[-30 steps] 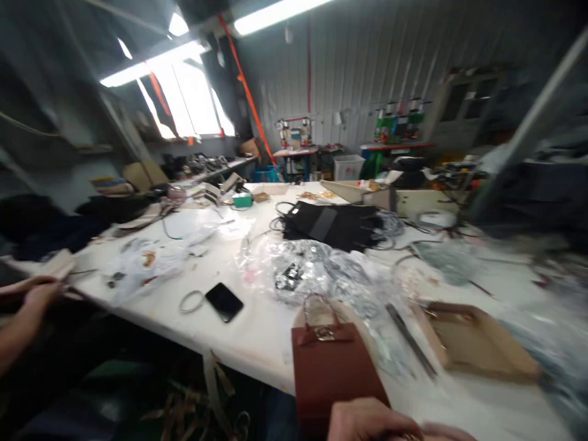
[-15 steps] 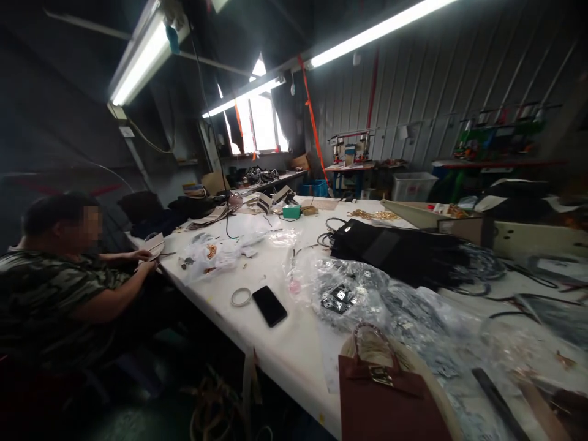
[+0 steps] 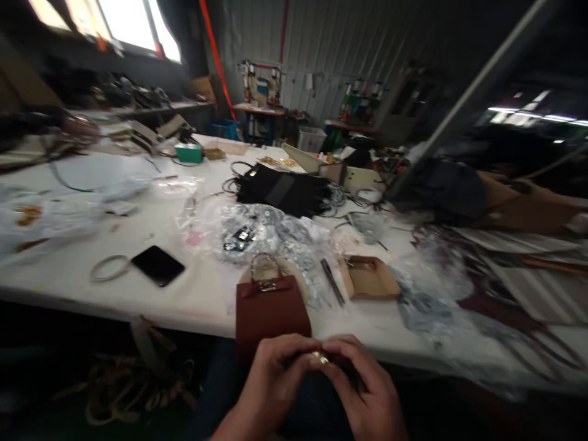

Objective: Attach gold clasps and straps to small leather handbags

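Note:
My left hand (image 3: 274,383) and my right hand (image 3: 362,389) meet below the table edge, fingers pinched together on a small gold metal fitting (image 3: 319,357). Both hands are closed around it. Just beyond them a small brown handbag (image 3: 269,309) with a gold clasp and a clear handle lies at the front edge of the white table (image 3: 193,294). An open cardboard box (image 3: 369,278) sits to the bag's right, with a dark flat tool (image 3: 332,282) between them.
A black phone (image 3: 157,265) and a ring (image 3: 106,267) lie left of the bag. Clear plastic bags of hardware (image 3: 257,229) and a stack of black bags (image 3: 282,191) fill the middle. Straps (image 3: 133,380) lie on the floor at left; clutter crowds the table's right side.
The view swung from the seated person at left back down and right. Both my hands have come into sight, pinched together in front of the brown handbag.

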`<state>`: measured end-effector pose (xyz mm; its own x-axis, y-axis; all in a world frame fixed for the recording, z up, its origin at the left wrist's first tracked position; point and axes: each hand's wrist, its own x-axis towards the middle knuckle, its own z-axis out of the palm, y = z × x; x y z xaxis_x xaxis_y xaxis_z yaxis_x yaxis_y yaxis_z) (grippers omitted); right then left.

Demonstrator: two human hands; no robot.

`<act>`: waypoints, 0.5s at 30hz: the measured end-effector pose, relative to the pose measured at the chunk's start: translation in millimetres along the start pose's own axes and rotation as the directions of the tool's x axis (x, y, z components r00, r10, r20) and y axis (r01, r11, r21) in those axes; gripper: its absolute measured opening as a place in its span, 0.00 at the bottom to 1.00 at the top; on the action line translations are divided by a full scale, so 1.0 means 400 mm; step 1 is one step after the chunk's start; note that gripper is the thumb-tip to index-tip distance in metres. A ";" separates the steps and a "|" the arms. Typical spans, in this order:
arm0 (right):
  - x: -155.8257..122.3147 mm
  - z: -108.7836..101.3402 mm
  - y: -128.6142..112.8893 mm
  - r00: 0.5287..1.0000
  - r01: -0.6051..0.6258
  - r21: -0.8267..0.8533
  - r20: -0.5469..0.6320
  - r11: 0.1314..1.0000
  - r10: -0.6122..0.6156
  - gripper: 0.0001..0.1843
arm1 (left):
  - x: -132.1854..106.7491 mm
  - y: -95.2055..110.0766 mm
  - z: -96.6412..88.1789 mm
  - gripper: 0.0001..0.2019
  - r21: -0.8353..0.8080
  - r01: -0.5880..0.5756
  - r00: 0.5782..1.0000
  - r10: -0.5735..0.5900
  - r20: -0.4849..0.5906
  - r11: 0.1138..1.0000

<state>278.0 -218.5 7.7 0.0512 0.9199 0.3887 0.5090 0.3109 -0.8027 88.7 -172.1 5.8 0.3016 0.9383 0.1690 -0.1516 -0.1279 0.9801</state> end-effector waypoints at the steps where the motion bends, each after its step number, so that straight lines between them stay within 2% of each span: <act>1: 0.003 -0.002 -0.010 1.000 -0.001 0.035 0.007 0.999 0.000 0.06 | 0.006 0.005 -0.008 0.08 0.024 -0.037 0.999 0.037 0.017 0.999; 6: 0.024 0.002 -0.034 1.000 -0.019 0.076 0.004 0.997 0.018 0.05 | 0.020 0.020 -0.032 0.06 0.057 -0.114 0.992 0.111 0.063 0.992; 12: 0.009 -0.032 -0.027 0.998 0.050 0.050 -0.033 0.997 -0.049 0.04 | 0.020 -0.018 -0.006 0.08 0.014 -0.109 0.989 0.107 0.098 0.994; 14: 0.009 0.009 -0.028 0.994 0.084 -0.113 -0.065 0.990 -0.092 0.04 | 0.016 -0.035 0.004 0.13 -0.001 -0.119 0.987 0.118 0.105 0.993; 15: 0.015 0.052 -0.034 0.986 0.130 -0.302 -0.066 0.945 -0.156 0.05 | 0.014 -0.042 0.002 0.18 -0.005 -0.131 0.986 0.130 0.102 0.991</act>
<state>253.7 -212.2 11.5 0.0273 0.8424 0.5382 0.7467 0.3408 -0.5712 93.8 -164.8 -9.7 0.3741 0.8757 0.3052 -0.1941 -0.2479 0.9492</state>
